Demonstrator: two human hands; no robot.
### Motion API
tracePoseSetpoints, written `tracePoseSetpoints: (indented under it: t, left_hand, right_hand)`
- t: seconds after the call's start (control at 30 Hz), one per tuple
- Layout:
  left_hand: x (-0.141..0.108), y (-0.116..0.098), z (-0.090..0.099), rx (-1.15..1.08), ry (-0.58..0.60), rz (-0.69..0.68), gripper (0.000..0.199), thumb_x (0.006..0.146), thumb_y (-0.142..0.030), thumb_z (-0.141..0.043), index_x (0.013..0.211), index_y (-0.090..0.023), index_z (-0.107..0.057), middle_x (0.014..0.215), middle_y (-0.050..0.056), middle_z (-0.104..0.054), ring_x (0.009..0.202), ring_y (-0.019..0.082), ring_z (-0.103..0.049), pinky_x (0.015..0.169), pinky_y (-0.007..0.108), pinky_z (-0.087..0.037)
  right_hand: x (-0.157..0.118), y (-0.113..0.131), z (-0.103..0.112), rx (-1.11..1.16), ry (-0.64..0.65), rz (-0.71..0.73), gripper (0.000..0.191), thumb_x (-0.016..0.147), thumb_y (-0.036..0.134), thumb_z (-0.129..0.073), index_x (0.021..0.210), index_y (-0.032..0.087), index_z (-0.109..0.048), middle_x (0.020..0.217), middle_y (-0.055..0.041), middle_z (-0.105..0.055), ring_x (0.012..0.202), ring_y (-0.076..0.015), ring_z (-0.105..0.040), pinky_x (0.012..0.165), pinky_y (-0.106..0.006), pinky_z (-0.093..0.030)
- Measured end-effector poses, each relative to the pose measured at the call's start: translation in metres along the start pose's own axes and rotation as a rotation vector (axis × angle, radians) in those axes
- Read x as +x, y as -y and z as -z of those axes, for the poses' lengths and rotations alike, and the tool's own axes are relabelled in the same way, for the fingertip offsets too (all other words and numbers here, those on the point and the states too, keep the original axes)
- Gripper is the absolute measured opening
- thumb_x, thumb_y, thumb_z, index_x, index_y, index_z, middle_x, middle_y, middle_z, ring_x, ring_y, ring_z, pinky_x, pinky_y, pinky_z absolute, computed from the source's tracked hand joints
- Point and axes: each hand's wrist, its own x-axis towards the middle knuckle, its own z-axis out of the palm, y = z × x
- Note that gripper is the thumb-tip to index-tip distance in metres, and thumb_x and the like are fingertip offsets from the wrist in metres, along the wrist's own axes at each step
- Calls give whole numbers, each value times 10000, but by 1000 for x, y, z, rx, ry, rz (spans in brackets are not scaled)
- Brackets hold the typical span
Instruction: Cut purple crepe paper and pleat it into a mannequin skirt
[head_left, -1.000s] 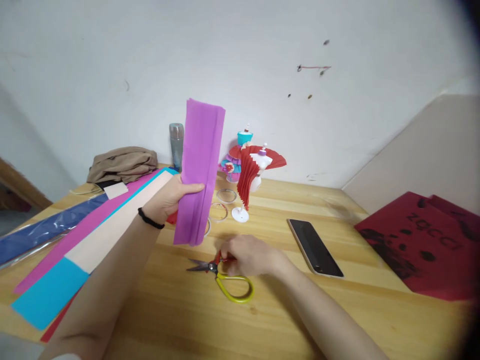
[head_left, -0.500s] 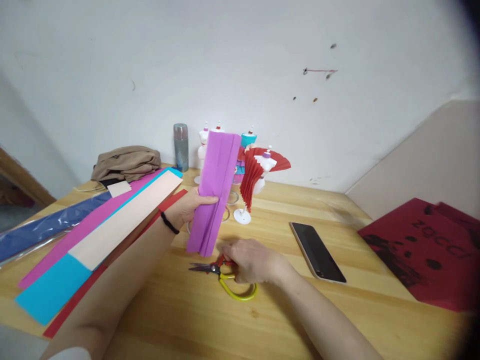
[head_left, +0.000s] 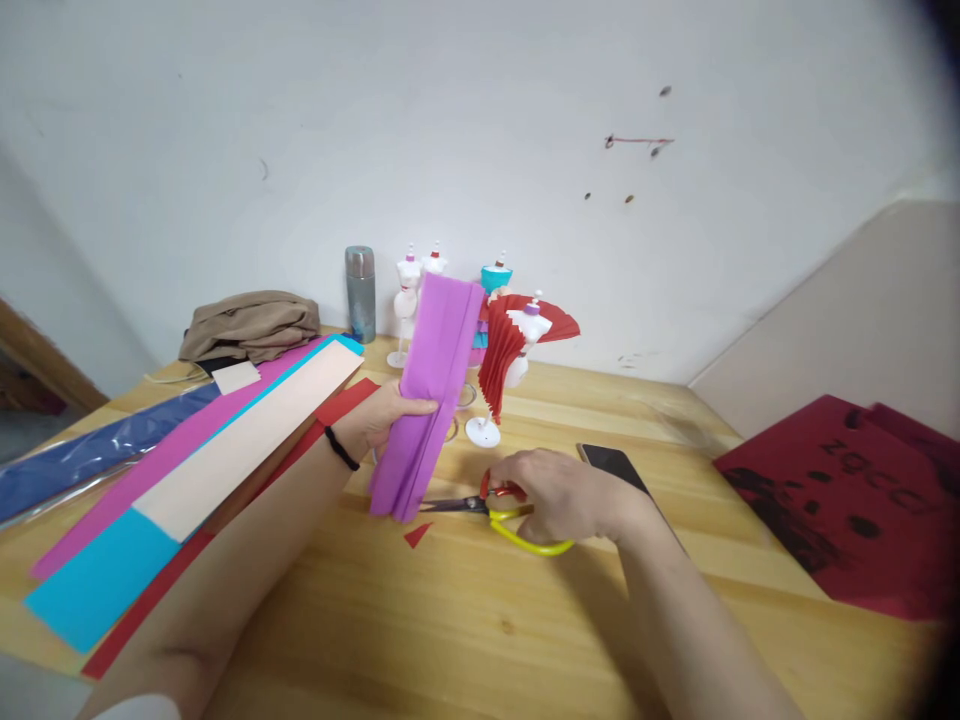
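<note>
Grips a folded purple sheet (head_left: 439, 350) in the left hand (head_left: 390, 408), with thumb pressed across the front and most other fingers hidden behind. Holds it steeply upright, with the top leaning right, over the middle of the wooden table (head_left: 450, 640). Cannot tell of any contact between its lower end and the surface. Wears a black band (head_left: 341, 448) on the left wrist. Has the right hand (head_left: 559, 490) curled round the red and yellow handles of the scissors (head_left: 480, 506), with blades aimed left at the sheet's lower end. Cannot tell of any touch between tips and sheet, nor of any gap between blades.

Just below the blades, a small red scrap (head_left: 418, 535) on the wood. Beyond the right hand, partly covered by it, a dark phone (head_left: 615, 465). Behind the scissors, a white dress form (head_left: 529, 325) in red pleats (head_left: 501, 365). At the back edge, a bottle (head_left: 361, 300) and more dress forms (head_left: 407, 290). In the back left corner, a brown cloth (head_left: 255, 325). Along the left edge, a wrapped blue strip (head_left: 90, 460), then overlapping magenta, bright blue, pale and red strips (head_left: 247, 440). By the right edge, a red bag (head_left: 840, 510).
</note>
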Motion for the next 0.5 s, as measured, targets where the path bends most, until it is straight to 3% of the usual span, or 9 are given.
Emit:
tracePoseSetpoints:
  t: [0.07,0.27,0.4,0.5]
  left_hand:
    - [1,1,2,6,-40,15,417,638,-199,-857,1017,-121,-700,829,103,-746,717,215,-704,696,346,-561]
    - [-5,-10,-2,27,-114,-15,415,645,-184,-841,1016,-95,-677,875,110,-745,725,205,-701,692,335,-570]
    - [-11,-17,-9,26,-106,-82,449,658,-183,-831,1069,-112,-666,902,102,-748,760,220,-707,711,350,-572]
    - [-13,-18,-16,41,-61,-134,457,658,-198,-830,1085,-123,-683,900,100,-751,779,226,-711,727,349,-571]
  right_hand:
    - [-6,-6,5,20,-47,-17,170,663,166,-672,817,217,-623,742,-1,-628,646,-154,-518,559,-265,-288]
    - [-8,-20,10,173,-196,6,344,644,365,-797,762,210,-513,699,23,-549,600,-130,-432,555,-261,-308]
    - [8,-11,3,399,-558,-2,281,724,403,-719,733,202,-523,674,16,-532,606,-135,-447,581,-277,-350]
    - [21,2,-4,828,-827,-46,325,689,461,-735,757,200,-554,669,7,-547,601,-142,-481,606,-306,-422]
